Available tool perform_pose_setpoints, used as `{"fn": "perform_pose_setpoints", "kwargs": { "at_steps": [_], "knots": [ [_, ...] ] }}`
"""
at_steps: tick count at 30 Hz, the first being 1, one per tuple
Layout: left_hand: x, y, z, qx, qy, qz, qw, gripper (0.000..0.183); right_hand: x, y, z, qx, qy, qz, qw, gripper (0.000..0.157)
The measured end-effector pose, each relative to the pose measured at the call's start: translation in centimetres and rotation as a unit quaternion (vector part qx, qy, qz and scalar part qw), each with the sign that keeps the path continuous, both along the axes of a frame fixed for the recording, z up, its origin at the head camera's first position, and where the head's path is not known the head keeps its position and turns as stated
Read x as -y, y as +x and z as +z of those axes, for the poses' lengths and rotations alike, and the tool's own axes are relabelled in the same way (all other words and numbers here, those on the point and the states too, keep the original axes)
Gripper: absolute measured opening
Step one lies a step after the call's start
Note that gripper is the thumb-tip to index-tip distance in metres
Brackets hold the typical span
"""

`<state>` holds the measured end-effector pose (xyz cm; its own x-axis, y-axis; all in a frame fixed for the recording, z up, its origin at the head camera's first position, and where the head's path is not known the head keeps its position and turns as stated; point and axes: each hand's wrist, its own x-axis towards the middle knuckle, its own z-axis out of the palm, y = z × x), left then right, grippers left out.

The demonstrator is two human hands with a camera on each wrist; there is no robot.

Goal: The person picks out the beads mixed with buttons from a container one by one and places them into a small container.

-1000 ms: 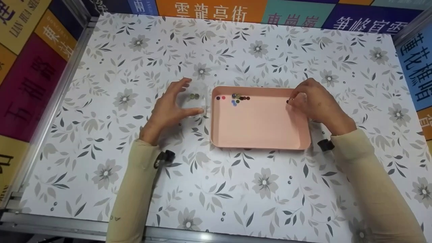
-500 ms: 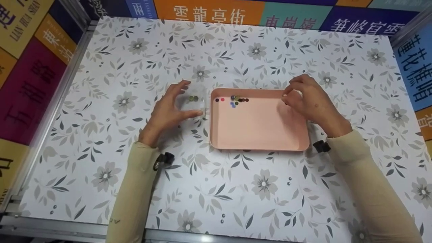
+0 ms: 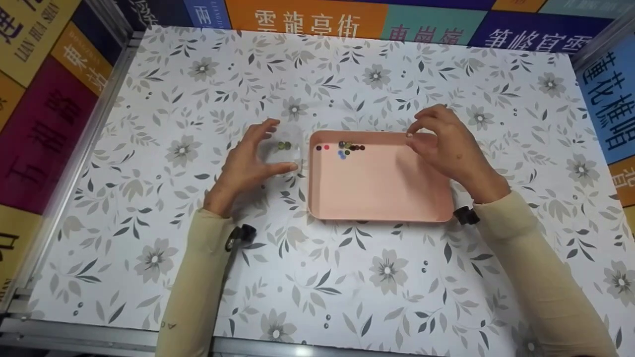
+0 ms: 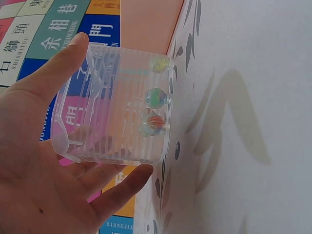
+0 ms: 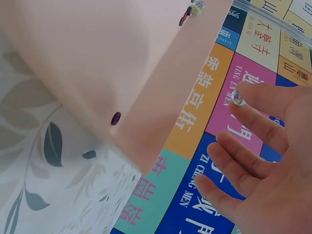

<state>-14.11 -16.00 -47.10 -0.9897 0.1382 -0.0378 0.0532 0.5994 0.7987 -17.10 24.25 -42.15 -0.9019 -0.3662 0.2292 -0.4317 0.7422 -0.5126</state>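
Note:
My left hand (image 3: pixel 243 166) holds a clear plastic box (image 4: pixel 109 105), thumb on one side and fingers on the other. Several glass marbles (image 4: pixel 156 98) lie in the bottom of that box. Over the far right part of a pink tray (image 3: pixel 377 198), my right hand (image 3: pixel 444 146) pinches a glass marble (image 5: pixel 238 97) between thumb and forefinger. Along the tray's far left side sit a few marbles (image 3: pixel 342 154), small dark discs like buttons (image 3: pixel 362 148) and a red one (image 3: pixel 327 147). Another dark purple button (image 5: pixel 116 118) lies in the tray in the right wrist view.
Box and tray stand side by side on a table with a floral cover (image 3: pixel 297 277), the box to the left. Panels with large printed characters (image 3: pixel 307 20) line the back and both sides. A metal rail (image 3: pixel 79 329) runs along the front edge.
From the tray's right side, my right hand has lifted and moved left, with the marble coming into sight at its fingertips. My left hand stays at the box.

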Motion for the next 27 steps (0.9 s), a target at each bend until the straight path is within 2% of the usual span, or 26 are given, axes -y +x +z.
{"fn": "perform_pose_setpoints", "kwargs": {
  "at_steps": [27],
  "knots": [
    [0.0,0.1,0.1,0.004,-0.001,0.002,1.0,0.103,3.1,0.3,-0.1,0.0,0.007,0.024,1.0,0.016]
  ]
}}
